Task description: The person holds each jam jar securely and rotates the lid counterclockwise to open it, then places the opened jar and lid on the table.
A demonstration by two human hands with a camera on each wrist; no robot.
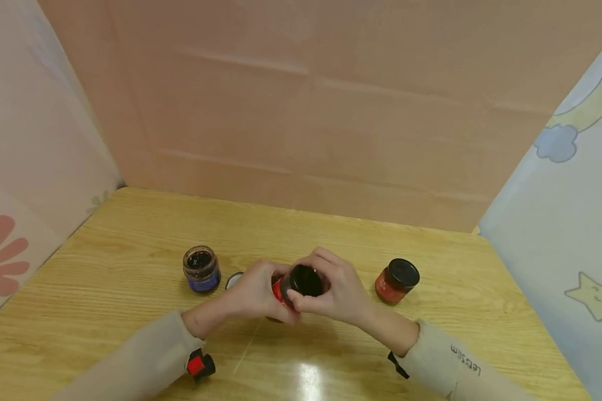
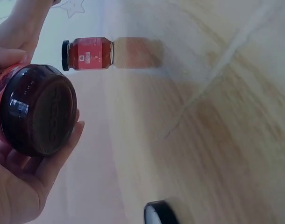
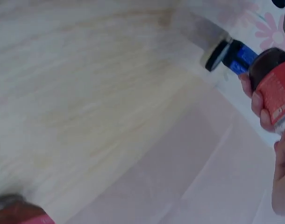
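Note:
Between my hands, above the table, is a jar of dark contents (image 2: 39,109) with a red label (image 3: 275,91) and a black lid (image 1: 306,281). It is raised and tilted, its base showing in the left wrist view. My left hand (image 1: 262,289) grips the jar's body. The fingers and thumb of my right hand (image 1: 338,287) curl round the black lid at the top. Just left of my left hand, partly hidden by it, lies a loose lid (image 1: 233,280) with a pale inside and dark rim.
A lidless jar with a blue label (image 1: 202,273) and dark contents stands on the left. To the right stands another red-labelled jar (image 1: 396,281), its black lid on. Patterned sheets rise behind and beside the wooden table (image 1: 261,223).

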